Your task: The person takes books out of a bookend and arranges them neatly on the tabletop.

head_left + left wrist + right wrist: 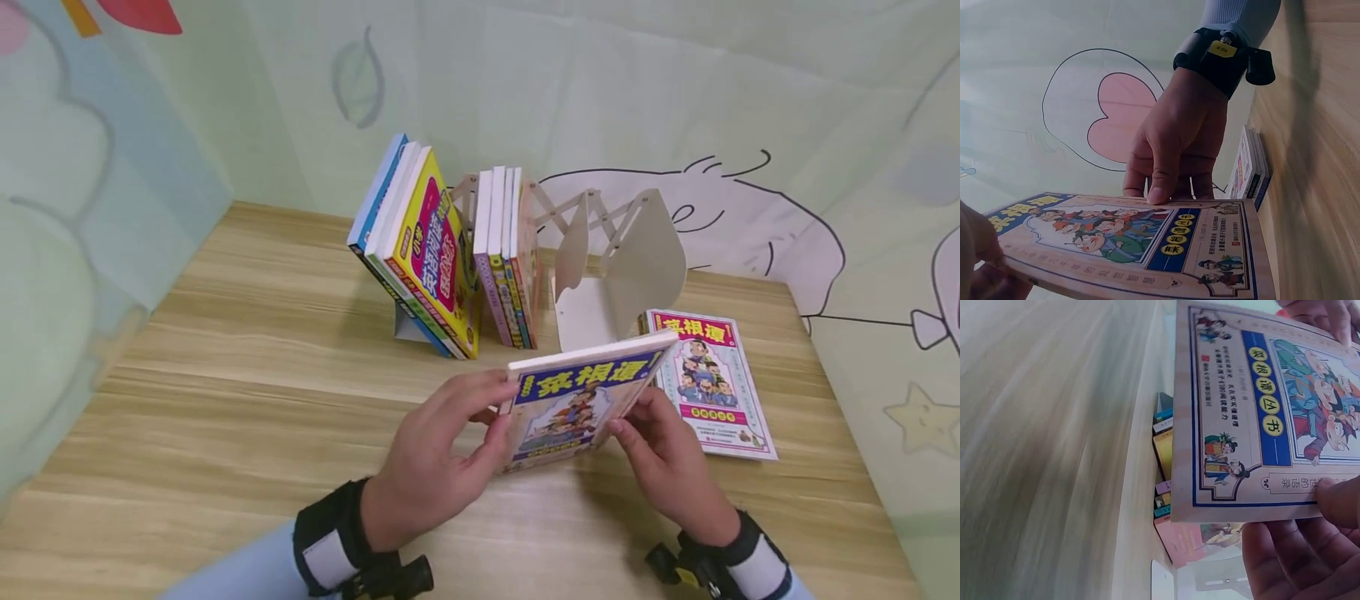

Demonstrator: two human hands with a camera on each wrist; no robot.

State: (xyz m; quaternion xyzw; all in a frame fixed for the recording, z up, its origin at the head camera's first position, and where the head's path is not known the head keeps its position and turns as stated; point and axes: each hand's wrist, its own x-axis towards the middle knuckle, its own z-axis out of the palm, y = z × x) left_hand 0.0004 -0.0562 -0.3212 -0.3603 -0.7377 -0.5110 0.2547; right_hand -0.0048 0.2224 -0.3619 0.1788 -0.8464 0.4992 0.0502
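A thin book (pixel 570 412) with a blue title band, yellow lettering and cartoon figures is held up over the table, tilted, between both hands. My left hand (pixel 442 454) pinches its left edge, thumb towards the front cover. On the opposite edge, my right hand (pixel 671 462) grips the book with the thumb on the cover. Fingers of the right hand (pixel 1297 556) curl underneath it in the right wrist view. The left wrist view shows the cover (pixel 1110 234) nearly edge-on. Lying to the right is a similar book (pixel 708 387) with a pink title band, partly covered by the held one.
Behind the hands stands a cream expandable book rack (pixel 648 254). Large books, the front one a yellow book (pixel 435 258), lean at its left. Several thinner books (pixel 506 258) stand upright beside them. A printed cloth wall (pixel 480 75) closes the wooden table (pixel 225 392) at the back.
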